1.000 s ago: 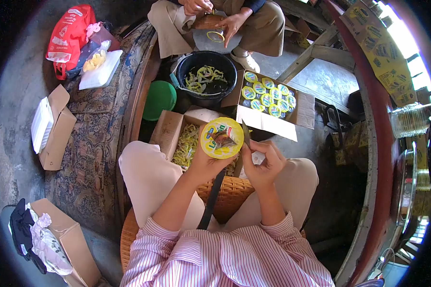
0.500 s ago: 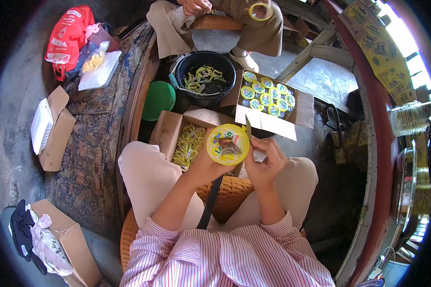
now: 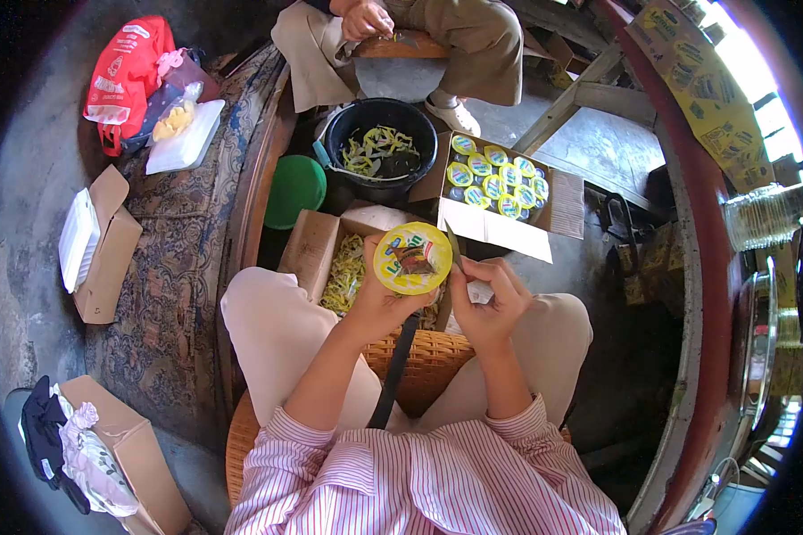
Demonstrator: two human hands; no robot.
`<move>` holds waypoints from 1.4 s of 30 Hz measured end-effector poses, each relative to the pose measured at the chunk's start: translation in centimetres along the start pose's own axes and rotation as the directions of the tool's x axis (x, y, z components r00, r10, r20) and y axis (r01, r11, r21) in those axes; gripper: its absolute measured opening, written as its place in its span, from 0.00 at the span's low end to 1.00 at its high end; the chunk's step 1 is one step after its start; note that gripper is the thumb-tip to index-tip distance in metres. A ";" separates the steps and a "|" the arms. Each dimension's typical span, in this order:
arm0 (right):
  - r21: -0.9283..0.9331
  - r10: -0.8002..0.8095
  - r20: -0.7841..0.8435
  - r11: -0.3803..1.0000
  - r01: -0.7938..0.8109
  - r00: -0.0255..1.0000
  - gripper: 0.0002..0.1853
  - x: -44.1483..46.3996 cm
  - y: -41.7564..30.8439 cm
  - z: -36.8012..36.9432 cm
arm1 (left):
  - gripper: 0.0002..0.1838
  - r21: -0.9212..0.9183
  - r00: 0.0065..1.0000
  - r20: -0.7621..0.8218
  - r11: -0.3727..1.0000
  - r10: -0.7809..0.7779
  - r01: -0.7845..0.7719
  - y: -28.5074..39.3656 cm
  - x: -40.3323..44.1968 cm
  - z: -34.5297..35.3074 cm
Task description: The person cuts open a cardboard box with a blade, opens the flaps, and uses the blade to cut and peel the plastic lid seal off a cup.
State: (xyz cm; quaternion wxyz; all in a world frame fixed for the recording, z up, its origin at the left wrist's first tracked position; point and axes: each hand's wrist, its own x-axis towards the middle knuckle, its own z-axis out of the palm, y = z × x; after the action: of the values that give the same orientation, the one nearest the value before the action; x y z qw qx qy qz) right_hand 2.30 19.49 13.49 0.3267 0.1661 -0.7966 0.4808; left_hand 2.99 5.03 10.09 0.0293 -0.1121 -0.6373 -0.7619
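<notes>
My left hand (image 3: 385, 299) is wrapped round a cup with a yellow printed lid (image 3: 412, 259), its top facing me. Pinched in my right hand (image 3: 491, 303) is a small knife (image 3: 454, 245), its blade upright beside the lid's right edge. Below the cup, partly hidden by my left hand, an open cardboard box (image 3: 310, 252) holds many yellow strips (image 3: 344, 278). Beyond it on the right, another carton (image 3: 567, 203) holds several yellow-lidded cups (image 3: 493, 178).
A black bucket (image 3: 337, 134) with yellow strips stands ahead, beside a green lid (image 3: 294, 192). Across from me sits a person, one hand (image 3: 366, 20) over a wooden seat. A red bag (image 3: 132, 76) and cartons are at left; a red post (image 3: 698, 267) rises at right.
The lidded cup in my left hand went right, then came back left. The other person's hand with a yellow ring has left view. My right hand keeps its hold on the knife.
</notes>
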 end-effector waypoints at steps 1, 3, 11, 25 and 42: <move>-0.008 -0.011 -0.002 1.000 0.011 1.000 0.07 0.0 0.0 0.1 | 0.33 0.010 1.000 0.015 1.000 -0.002 0.001 0.3 0.0 0.0; -0.013 -0.035 -0.023 0.999 0.035 0.999 0.08 0.0 0.0 0.2 | 0.32 -0.061 0.998 -0.006 0.996 -0.066 0.066 0.0 0.1 -0.1; -0.135 -0.122 -0.058 0.984 0.113 0.991 0.10 -0.7 -0.7 0.9 | 0.24 -0.115 0.998 -0.020 0.992 -0.063 0.060 -0.7 -0.2 0.7; 0.089 0.097 -0.052 0.992 -0.093 0.994 0.07 -0.1 0.2 0.2 | 0.25 0.037 0.997 -0.009 0.997 -0.071 0.072 -1.4 -0.7 1.1; -0.012 -0.010 -0.070 1.000 0.010 0.998 0.08 -0.1 -0.3 0.5 | 0.26 0.059 0.998 0.008 0.996 -0.067 0.066 -1.6 -0.5 0.6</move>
State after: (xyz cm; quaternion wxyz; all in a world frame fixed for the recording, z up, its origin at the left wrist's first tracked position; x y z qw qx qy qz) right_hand 2.37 18.92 13.44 0.3577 0.1513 -0.7866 0.4800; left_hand 3.21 5.84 8.53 0.0040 -0.0937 -0.6627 -0.7429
